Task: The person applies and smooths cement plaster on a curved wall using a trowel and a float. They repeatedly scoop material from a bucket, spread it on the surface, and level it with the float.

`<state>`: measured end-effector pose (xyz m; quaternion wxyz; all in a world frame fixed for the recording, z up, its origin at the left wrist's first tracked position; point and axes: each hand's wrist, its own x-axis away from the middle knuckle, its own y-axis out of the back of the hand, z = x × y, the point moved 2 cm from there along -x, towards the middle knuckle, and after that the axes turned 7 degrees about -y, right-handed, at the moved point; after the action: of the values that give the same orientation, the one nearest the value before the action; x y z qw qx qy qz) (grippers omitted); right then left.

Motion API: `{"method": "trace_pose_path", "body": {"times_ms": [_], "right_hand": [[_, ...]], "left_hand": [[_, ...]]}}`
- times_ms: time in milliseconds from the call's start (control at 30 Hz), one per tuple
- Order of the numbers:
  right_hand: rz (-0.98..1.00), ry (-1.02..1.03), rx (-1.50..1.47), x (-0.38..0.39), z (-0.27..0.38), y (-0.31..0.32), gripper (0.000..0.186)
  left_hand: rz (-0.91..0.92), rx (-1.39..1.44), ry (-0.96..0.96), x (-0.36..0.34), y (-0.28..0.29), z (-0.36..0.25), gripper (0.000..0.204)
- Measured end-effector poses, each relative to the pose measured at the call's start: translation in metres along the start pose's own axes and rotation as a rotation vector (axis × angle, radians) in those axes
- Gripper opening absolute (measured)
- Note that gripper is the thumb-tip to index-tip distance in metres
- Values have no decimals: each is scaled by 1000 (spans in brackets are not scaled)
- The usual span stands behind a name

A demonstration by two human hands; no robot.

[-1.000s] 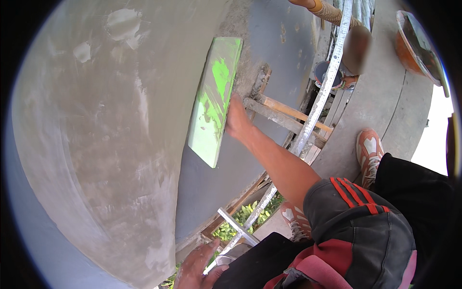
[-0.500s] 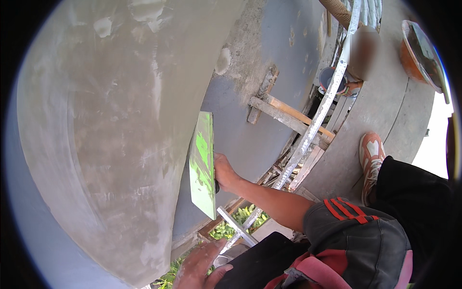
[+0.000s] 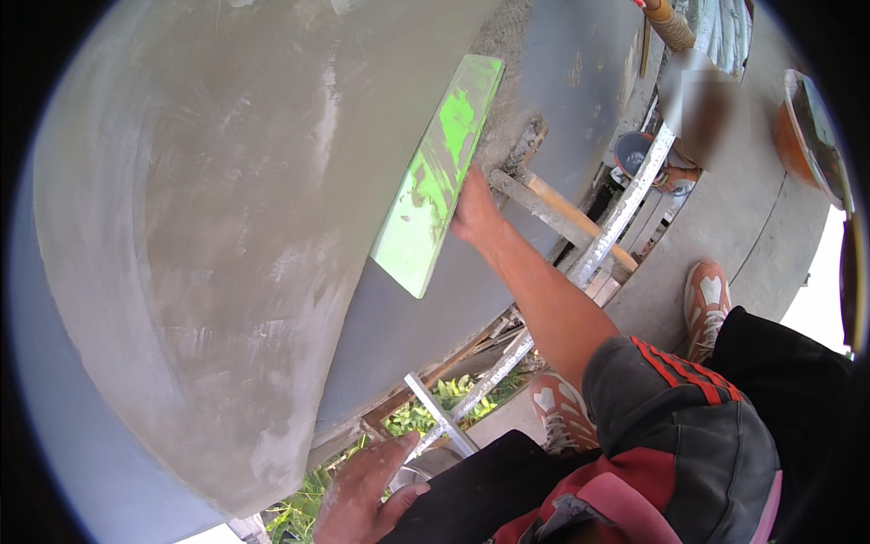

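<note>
My right hand [image 3: 476,207] is closed round the back of a long green plastering float [image 3: 439,177]; the handle itself is hidden. Grey mortar smears cover part of the float's bright green face. It is tilted, its upper end leaning right, beside the edge of a broad, smooth plastered surface [image 3: 245,208]. Whether it touches the plaster I cannot tell. Low in the view, my left hand [image 3: 362,490] holds nothing, its fingers stretched and thumb apart, with pale mortar on the skin.
A wooden brace [image 3: 553,208] juts from the grey wall [image 3: 417,335]. A mortar-spattered metal bar [image 3: 625,199] runs diagonally past it. Another person's hand [image 3: 678,179] is near a dark bucket [image 3: 634,150]. An orange basin [image 3: 793,150] stands on the boards [image 3: 671,245]; leaves [image 3: 453,394] show below.
My right hand has carried the float upward and to the right, and the float now leans more to the right. My left hand has shifted only slightly, and the view has moved a little.
</note>
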<state>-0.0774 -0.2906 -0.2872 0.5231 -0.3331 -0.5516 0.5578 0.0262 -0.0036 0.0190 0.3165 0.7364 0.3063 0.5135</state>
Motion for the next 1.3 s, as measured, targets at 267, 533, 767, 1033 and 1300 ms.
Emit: {"method": "trace_pose_path", "body": {"times_ms": [267, 533, 767, 1033, 1300], "right_hand": [[37, -220, -1, 64, -119, -10, 33], [-10, -471, 51, 170, -207, 14, 23], [-103, 27, -76, 35, -37, 29, 31], [26, -54, -4, 7, -16, 9, 37], [14, -282, 7, 95, -167, -8, 30]], "left_hand": [[-115, 56, 51, 40, -19, 1, 69], [-137, 45, 29, 45, -24, 4, 68], [-97, 148, 85, 44, -25, 11, 68], [-137, 95, 76, 45, -21, 3, 65], [-138, 77, 55, 62, -35, 5, 69]]}}
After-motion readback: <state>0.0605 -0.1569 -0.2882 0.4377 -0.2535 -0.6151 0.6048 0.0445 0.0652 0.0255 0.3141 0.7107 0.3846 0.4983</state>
